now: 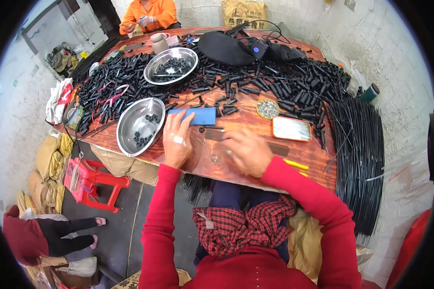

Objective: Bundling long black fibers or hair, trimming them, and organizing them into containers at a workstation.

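My left hand rests at the table's near edge, its fingers stretched out beside a blue block. A pale band wraps one of its fingers. Just left of it a steel bowl leans, with small black ring-like parts inside. My right hand is smeared by motion over a dark flat bar; whether it holds anything does not show. Between the hands, a small black part lies near the block. Close to my right wrist is a tool with yellow handles.
Heaps of black tubes cover the far table. A second steel bowl, a dish of metal bits and a tray of pins stand there. Long black rods hang at right. A red stool and co-workers are nearby.
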`<control>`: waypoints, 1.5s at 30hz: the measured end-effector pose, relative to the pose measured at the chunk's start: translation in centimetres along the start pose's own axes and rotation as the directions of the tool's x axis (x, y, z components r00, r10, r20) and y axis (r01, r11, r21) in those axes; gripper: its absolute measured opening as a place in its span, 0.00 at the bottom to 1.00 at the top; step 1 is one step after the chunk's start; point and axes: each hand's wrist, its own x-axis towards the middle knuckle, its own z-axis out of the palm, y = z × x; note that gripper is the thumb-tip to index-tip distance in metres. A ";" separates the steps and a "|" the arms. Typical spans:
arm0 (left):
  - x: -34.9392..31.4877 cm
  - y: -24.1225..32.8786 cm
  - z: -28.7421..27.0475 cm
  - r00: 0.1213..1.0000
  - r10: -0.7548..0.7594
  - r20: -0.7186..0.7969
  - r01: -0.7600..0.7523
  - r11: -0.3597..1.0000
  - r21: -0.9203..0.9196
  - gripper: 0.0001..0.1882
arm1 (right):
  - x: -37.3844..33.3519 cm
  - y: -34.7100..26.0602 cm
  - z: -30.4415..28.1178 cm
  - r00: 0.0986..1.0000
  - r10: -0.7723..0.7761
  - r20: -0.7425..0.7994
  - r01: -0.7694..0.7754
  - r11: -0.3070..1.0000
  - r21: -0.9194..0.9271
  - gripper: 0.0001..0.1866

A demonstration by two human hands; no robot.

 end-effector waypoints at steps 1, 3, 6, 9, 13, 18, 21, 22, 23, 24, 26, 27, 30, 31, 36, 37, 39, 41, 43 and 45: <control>-0.1 -1.3 1.3 0.997 -0.043 0.064 0.043 0.999 0.010 0.30 | 1.7 -0.3 1.4 0.999 -0.047 0.010 0.047 0.997 0.057 0.16; 0.3 -2.2 2.9 0.986 -0.109 0.125 0.112 0.993 -0.018 0.35 | 3.8 0.3 4.5 0.997 -0.069 0.018 0.068 0.994 0.090 0.16; 1.1 -2.7 3.7 0.989 -0.113 0.093 0.117 0.992 -0.041 0.35 | 6.0 2.1 7.4 0.986 -0.093 0.139 0.091 0.996 0.020 0.19; 1.2 -3.2 3.9 0.993 -0.100 0.067 0.104 0.993 -0.063 0.33 | 7.0 3.8 9.2 0.990 -0.100 0.097 0.102 0.995 -0.012 0.13; 1.6 -2.9 4.1 0.991 -0.104 0.079 0.109 0.992 -0.061 0.32 | 7.1 5.2 7.6 0.973 -0.033 0.228 0.035 0.999 -0.007 0.17; 1.7 -3.2 4.0 0.985 -0.154 0.084 0.158 0.987 -0.044 0.32 | 6.4 7.5 5.0 0.958 -0.012 0.286 -0.007 0.998 0.065 0.15; 2.2 -3.0 4.1 0.980 -0.169 0.101 0.180 0.978 -0.103 0.32 | 5.8 9.4 3.3 0.962 0.057 0.265 -0.063 0.998 0.016 0.14; 2.2 -2.9 4.1 0.981 -0.169 0.100 0.179 0.979 -0.100 0.32 | 5.5 10.2 3.0 0.962 0.056 0.267 -0.063 0.998 0.018 0.14; 2.2 -2.9 4.1 0.981 -0.166 0.099 0.176 0.979 -0.100 0.32 | 5.3 11.0 2.7 0.964 0.067 0.256 -0.057 0.997 -0.046 0.14; 2.2 -3.0 4.0 0.981 -0.166 0.101 0.176 0.979 -0.102 0.32 | 5.3 11.5 2.6 0.967 0.079 0.244 -0.052 0.992 -0.112 0.15; 2.0 -3.1 4.1 0.980 -0.175 0.090 0.183 0.978 -0.097 0.32 | 5.3 12.2 2.1 0.961 0.138 0.241 -0.079 0.968 -0.239 0.15; 2.1 -3.0 4.0 0.980 -0.177 0.093 0.185 0.978 -0.092 0.32 | 5.2 12.6 1.8 0.955 0.188 0.230 -0.097 0.929 -0.359 0.16; 2.2 -3.0 3.9 0.980 -0.175 0.095 0.184 0.979 -0.092 0.32 | 6.6 12.1 2.4 0.966 0.167 0.198 -0.084 0.925 -0.371 0.16; 2.0 -3.1 3.8 0.977 -0.183 0.109 0.193 0.977 -0.089 0.32 | 7.6 11.3 3.2 0.977 0.145 0.155 -0.092 0.947 -0.307 0.16; 2.3 -2.5 4.6 0.980 -0.179 0.093 0.190 0.973 -0.132 0.32 | 10.3 12.0 6.7 0.998 0.062 0.003 -0.061 0.987 -0.146 0.20; 2.3 -2.6 4.4 0.980 -0.175 0.093 0.186 0.973 -0.133 0.32 | 10.4 12.3 7.0 0.998 0.064 0.000 -0.064 0.987 -0.148 0.20; 2.4 -2.6 4.0 0.978 -0.185 0.101 0.197 0.972 -0.126 0.32 | 10.3 12.8 7.2 0.999 -0.038 0.000 0.037 0.980 -0.194 0.22; 2.2 -2.7 4.0 0.975 -0.196 0.104 0.209 0.968 -0.136 0.32 | 9.7 13.1 6.6 0.999 0.005 0.053 0.007 0.976 -0.218 0.22; 2.3 -2.7 4.0 0.976 -0.195 0.102 0.206 0.972 -0.116 0.32 | 8.9 13.7 5.7 0.992 0.091 0.092 -0.066 0.967 -0.245 0.21; 2.5 -2.6 3.8 0.979 -0.181 0.090 0.192 0.971 -0.142 0.33 | 8.5 14.4 5.2 0.989 0.117 0.093 -0.087 0.957 -0.277 0.20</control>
